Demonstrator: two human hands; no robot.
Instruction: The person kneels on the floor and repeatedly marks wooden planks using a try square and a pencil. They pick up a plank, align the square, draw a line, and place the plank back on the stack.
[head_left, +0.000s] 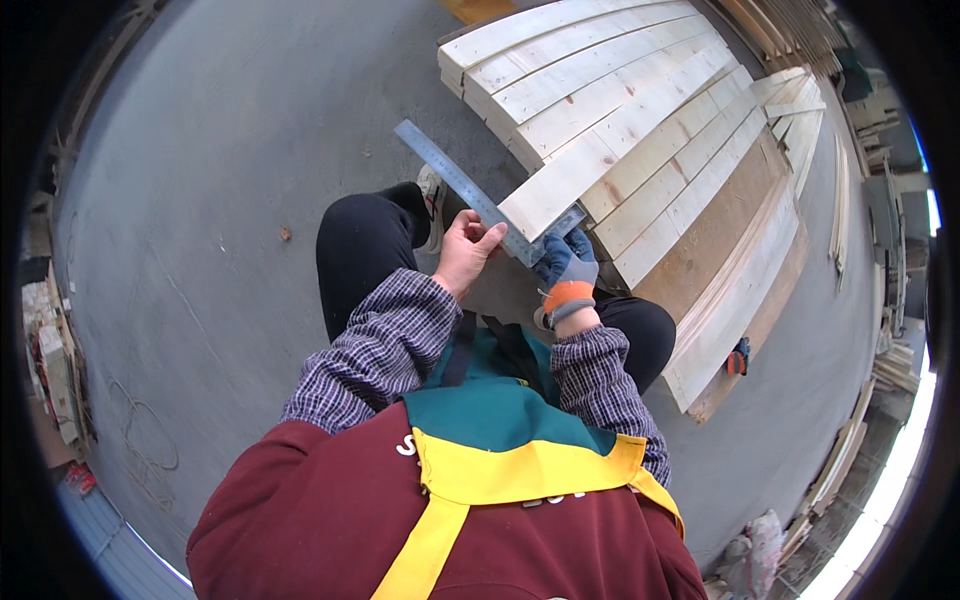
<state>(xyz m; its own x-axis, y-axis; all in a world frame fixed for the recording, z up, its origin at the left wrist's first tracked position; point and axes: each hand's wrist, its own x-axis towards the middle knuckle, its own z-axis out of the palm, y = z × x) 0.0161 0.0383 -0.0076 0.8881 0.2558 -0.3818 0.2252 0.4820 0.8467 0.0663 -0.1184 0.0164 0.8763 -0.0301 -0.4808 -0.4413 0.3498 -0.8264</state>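
Observation:
A metal carpenter's square [444,165] lies against the near end of a pale wooden board [565,185] that juts out of the stack. Its long marked blade reaches out to the upper left, past the board's end. My bare left hand [468,252] pinches the blade's lower edge with thumb and fingers, close to the board's corner. In a blue work glove with an orange cuff, my right hand [568,264] grips the square at its corner, beside the short arm. Some of the right fingertips are hidden under the square.
A broad stack of pale planks [650,105] fans out to the upper right. Longer boards [735,290] lie to my right, with a dark and orange glove [738,357] at their edge. My knees [355,235] flank the work above the grey floor [230,180]. Timber piles line the right rim.

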